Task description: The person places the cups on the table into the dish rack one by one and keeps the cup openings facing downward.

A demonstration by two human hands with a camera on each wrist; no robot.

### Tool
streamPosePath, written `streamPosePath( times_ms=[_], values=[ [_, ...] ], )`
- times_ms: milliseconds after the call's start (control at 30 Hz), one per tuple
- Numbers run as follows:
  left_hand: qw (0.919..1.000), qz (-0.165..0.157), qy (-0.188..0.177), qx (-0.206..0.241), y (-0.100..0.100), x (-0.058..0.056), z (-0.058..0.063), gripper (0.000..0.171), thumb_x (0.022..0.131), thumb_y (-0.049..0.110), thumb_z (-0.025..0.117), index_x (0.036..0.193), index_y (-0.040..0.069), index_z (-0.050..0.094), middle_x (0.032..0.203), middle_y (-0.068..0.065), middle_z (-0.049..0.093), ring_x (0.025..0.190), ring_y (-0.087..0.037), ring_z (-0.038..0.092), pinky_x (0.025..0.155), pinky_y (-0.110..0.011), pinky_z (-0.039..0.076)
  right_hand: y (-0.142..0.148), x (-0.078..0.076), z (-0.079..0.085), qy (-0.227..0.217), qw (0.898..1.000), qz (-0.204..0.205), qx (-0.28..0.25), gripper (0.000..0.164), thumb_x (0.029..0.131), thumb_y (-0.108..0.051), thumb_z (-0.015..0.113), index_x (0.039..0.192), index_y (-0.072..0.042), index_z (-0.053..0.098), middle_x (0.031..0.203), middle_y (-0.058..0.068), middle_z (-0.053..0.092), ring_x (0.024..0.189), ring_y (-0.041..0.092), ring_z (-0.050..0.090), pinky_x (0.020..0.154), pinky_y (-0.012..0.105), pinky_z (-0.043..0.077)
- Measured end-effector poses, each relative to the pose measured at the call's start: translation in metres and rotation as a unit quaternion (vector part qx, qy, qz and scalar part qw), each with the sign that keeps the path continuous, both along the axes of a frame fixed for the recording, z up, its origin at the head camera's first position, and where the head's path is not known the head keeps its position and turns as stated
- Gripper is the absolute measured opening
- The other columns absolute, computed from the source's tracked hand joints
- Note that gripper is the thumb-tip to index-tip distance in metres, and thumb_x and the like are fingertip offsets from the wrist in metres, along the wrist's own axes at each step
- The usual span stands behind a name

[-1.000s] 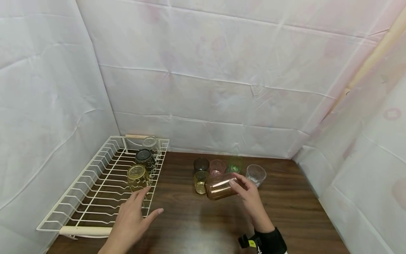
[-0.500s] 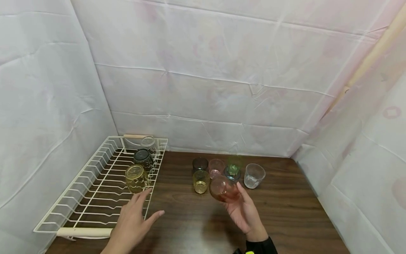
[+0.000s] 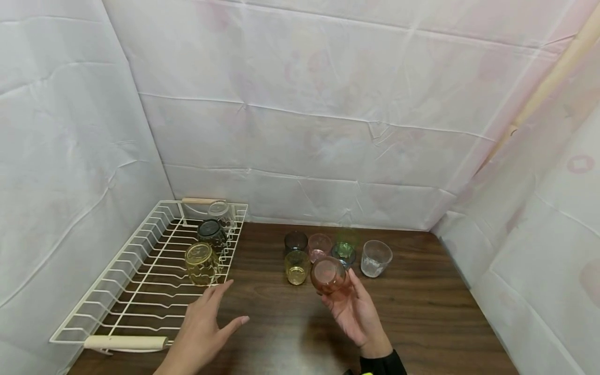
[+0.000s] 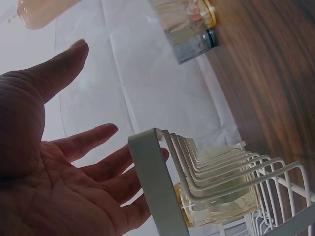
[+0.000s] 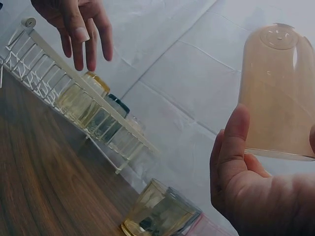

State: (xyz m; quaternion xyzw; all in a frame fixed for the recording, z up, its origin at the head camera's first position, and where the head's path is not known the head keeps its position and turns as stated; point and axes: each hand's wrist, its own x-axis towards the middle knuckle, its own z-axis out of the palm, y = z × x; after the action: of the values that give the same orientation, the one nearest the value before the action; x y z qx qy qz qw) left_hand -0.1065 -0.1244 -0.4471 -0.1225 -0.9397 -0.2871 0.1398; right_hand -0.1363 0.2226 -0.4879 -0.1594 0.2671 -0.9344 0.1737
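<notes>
My right hand (image 3: 355, 315) holds an amber-pink glass tumbler (image 3: 328, 275) above the table, fingers and thumb round its sides. In the right wrist view the tumbler (image 5: 278, 93) is upside down, base up and rim toward the palm. My left hand (image 3: 199, 325) hovers by the near right corner of a white wire dish rack (image 3: 125, 342), fingers spread and nothing in them. Inside the rack, along its right side, stand an upturned yellow glass mug (image 3: 200, 263), a dark glass mug (image 3: 211, 232) and a clear glass (image 3: 220, 211).
Behind the held tumbler stand a yellow glass (image 3: 297, 271), a dark glass (image 3: 296, 242), a pink glass (image 3: 320, 246), a green glass (image 3: 345, 249) and a clear glass (image 3: 376, 259). White sheets (image 3: 300, 135) hang behind and beside the brown wooden table (image 3: 431, 302).
My right hand has turned the tumbler from lying sideways to base toward the head camera, drawing it slightly left and off the glasses behind. The left hand has shifted slightly right.
</notes>
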Motion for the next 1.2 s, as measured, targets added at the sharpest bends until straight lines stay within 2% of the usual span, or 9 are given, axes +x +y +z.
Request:
streamPosePath(
  times_ms=[300,600,900,1067,1200],
  values=[
    [0.9998,-0.017,-0.003,-0.002,0.004,0.000,-0.001,0.082,0.080,0.041,0.093,0.148,0.010,0.060,0.135,-0.014,0.069,0.124,-0.043,0.067,0.103,-0.069,0.050,-0.001,0.001,-0.002,-0.028,1.000,0.004,0.013,0.057,0.117,-0.047,0.020,0.130,-0.019,0.068,0.130,0.001,0.074,0.121,0.017,0.072,0.104,0.027,0.059],
    [0.9993,-0.031,0.020,0.006,0.020,-0.002,-0.001,0.080,0.080,0.041,0.093,0.148,0.014,0.061,0.134,-0.010,0.070,0.123,-0.038,0.068,0.103,-0.064,0.052,-0.003,0.003,-0.004,-0.036,0.999,0.031,-0.010,0.060,0.117,-0.048,0.019,0.134,-0.016,0.066,0.137,0.006,0.072,0.125,0.025,0.072,0.106,0.028,0.059],
    [0.9974,-0.066,0.029,0.002,0.045,0.001,0.006,0.082,0.079,0.040,0.095,0.149,0.017,0.060,0.137,-0.004,0.069,0.123,-0.030,0.068,0.102,-0.055,0.056,-0.012,0.005,-0.010,-0.046,0.998,0.031,0.006,0.055,0.117,-0.047,0.021,0.141,-0.017,0.061,0.143,0.006,0.068,0.129,0.024,0.070,0.110,0.029,0.057],
    [0.9951,-0.096,0.017,0.014,0.064,0.003,0.012,0.086,0.081,0.042,0.093,0.154,0.018,0.055,0.142,-0.001,0.066,0.129,-0.026,0.065,0.106,-0.053,0.056,-0.020,0.007,-0.013,-0.051,0.998,0.038,0.018,0.057,0.118,-0.047,0.021,0.133,-0.019,0.067,0.139,0.003,0.072,0.129,0.022,0.071,0.109,0.028,0.058],
    [0.9930,-0.112,0.007,0.035,0.078,0.002,0.019,0.091,0.085,0.046,0.089,0.161,0.019,0.046,0.152,-0.001,0.062,0.137,-0.026,0.062,0.112,-0.053,0.054,-0.026,0.006,-0.013,-0.043,0.998,0.043,0.025,0.058,0.118,-0.047,0.022,0.134,-0.018,0.070,0.137,0.001,0.073,0.130,0.019,0.070,0.110,0.028,0.057]
  ],
)
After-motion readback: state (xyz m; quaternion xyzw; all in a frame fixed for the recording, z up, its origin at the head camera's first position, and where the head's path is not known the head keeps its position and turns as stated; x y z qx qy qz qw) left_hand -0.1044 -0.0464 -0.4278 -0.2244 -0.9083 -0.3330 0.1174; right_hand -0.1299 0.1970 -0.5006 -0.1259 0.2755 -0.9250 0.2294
